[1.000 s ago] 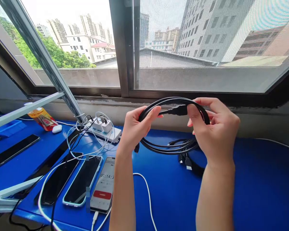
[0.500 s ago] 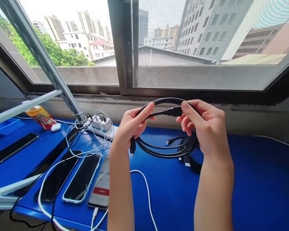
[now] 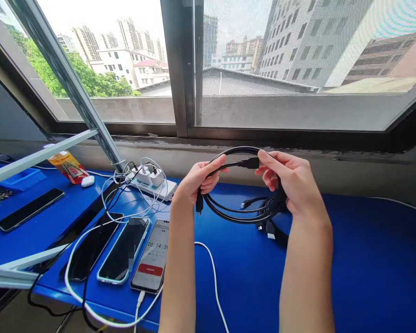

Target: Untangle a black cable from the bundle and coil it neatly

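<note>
A coiled black cable [image 3: 234,217] is held up above the blue table between my two hands. My left hand [image 3: 203,178] is closed on the left side of the loop, thumb on top. One plug of the cable [image 3: 199,202] hangs down below that hand. On the right, my right hand [image 3: 286,175] pinches the loop, with the other black connector [image 3: 248,163] pointing at its fingertips. Behind and below the loop lies a second bundle of black cable [image 3: 272,203] on the table, its metal plug ends showing; my right hand and wrist hide part of it.
Several phones lie at left, one showing a running timer [image 3: 150,256]. Behind them a white power strip [image 3: 166,188] carries chargers and tangled cords. A metal frame [image 3: 72,88] crosses the left side. The blue table [image 3: 374,268] meets a window wall at the back.
The view has shifted slightly, so the table items appear farther right. Both hands still hold the coil; the right hand and connector sit a little closer to the left hand.
</note>
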Demonstrator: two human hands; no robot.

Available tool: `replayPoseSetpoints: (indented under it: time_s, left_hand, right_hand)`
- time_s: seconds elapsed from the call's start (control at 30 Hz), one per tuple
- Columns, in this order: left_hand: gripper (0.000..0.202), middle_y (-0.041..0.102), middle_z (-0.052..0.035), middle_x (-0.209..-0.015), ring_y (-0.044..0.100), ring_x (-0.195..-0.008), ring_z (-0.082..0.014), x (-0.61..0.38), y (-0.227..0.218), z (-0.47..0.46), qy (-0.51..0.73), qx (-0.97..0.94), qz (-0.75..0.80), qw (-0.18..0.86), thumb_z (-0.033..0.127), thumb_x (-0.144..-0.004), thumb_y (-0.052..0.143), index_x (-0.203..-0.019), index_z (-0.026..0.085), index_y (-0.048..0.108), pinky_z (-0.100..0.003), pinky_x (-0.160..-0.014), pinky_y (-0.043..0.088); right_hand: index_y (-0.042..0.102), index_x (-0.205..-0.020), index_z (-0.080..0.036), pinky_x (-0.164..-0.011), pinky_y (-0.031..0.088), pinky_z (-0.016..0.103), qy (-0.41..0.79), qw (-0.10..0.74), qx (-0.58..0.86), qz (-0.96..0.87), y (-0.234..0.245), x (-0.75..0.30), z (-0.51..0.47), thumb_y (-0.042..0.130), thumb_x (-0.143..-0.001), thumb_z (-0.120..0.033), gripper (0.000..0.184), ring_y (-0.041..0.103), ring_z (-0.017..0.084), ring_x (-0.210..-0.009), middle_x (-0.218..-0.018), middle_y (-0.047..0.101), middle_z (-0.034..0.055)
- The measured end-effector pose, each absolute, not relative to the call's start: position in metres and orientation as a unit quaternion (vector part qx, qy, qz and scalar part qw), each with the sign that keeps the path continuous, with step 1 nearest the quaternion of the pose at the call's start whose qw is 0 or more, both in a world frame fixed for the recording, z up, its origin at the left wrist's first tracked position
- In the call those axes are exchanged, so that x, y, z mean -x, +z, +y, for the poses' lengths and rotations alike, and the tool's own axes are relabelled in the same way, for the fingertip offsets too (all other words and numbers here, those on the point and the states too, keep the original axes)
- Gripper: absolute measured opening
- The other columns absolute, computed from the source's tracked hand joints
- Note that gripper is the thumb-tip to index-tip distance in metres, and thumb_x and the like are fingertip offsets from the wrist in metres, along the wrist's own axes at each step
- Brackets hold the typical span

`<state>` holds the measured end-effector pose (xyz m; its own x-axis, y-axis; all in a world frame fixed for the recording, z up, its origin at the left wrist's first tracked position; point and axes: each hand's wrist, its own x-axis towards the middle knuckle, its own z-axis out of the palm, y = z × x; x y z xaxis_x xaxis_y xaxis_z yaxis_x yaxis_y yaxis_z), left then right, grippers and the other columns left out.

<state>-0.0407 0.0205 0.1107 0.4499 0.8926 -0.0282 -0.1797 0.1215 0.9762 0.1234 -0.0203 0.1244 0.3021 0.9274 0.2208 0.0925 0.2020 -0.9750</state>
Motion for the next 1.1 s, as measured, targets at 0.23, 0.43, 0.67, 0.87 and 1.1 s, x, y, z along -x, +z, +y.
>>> replayPoseSetpoints:
  time_s: [0.23,0.43,0.67,0.87,1.1]
  left_hand:
    - [0.044,0.025,0.0102,-0.033,0.02,-0.03,-0.0004,0.041,0.122,0.004,0.39,-0.554,0.289,0.676,0.036,-0.091,0.054,-0.054,0.013,0.056,-0.017,-0.032,0.009]
    - [0.039,0.027,0.0109,-0.036,0.018,-0.033,-0.0004,0.035,0.118,0.006,0.382,-0.573,0.291,0.665,0.042,-0.086,0.059,-0.06,0.013,0.059,-0.017,-0.034,0.009]
    - [0.038,0.025,0.0111,-0.039,0.018,-0.034,-0.0011,0.03,0.119,0.001,0.382,-0.578,0.282,0.663,0.043,-0.089,0.053,-0.067,0.013,0.061,-0.017,-0.035,0.01]
    - [0.035,0.026,0.0108,-0.04,0.019,-0.035,-0.0012,0.027,0.121,-0.003,0.381,-0.585,0.27,0.663,0.043,-0.089,0.054,-0.071,0.013,0.063,-0.016,-0.035,0.012]
    - [0.029,0.03,0.0099,-0.041,0.026,-0.035,-0.0016,0.023,0.127,-0.011,0.383,-0.578,0.248,0.676,0.034,-0.092,0.053,-0.074,0.013,0.063,-0.016,-0.036,0.019]
  right_hand:
    - [0.046,-0.044,-0.02,-0.029,0.029,0.021,0.314,0.624,0.502,-0.51,0.125,-0.13,-0.029,0.066,-0.058,-0.075,0.06,0.037,0.007,-0.031,-0.039,0.045,-0.0003]
    - [0.067,-0.095,-0.02,-0.045,0.047,0.022,0.19,0.597,0.481,-0.613,0.12,-0.13,-0.032,0.044,-0.076,-0.079,0.066,0.062,0.014,-0.062,-0.079,0.066,0.0058]
    - [0.066,-0.089,-0.024,-0.042,0.035,0.023,0.078,0.598,0.463,-0.65,0.123,-0.127,-0.038,0.073,-0.073,-0.044,0.026,0.054,0.013,-0.061,-0.088,0.066,0.0032]
    - [0.064,-0.079,-0.026,-0.046,0.037,0.027,0.069,0.606,0.48,-0.631,0.125,-0.129,-0.041,0.072,-0.073,-0.045,0.022,0.049,0.015,-0.057,-0.079,0.063,0.0023]
    - [0.062,-0.081,-0.025,-0.057,0.047,0.028,0.046,0.662,0.439,-0.606,0.124,-0.13,-0.035,0.073,-0.074,-0.046,0.024,0.06,0.017,-0.071,-0.083,0.064,0.002]
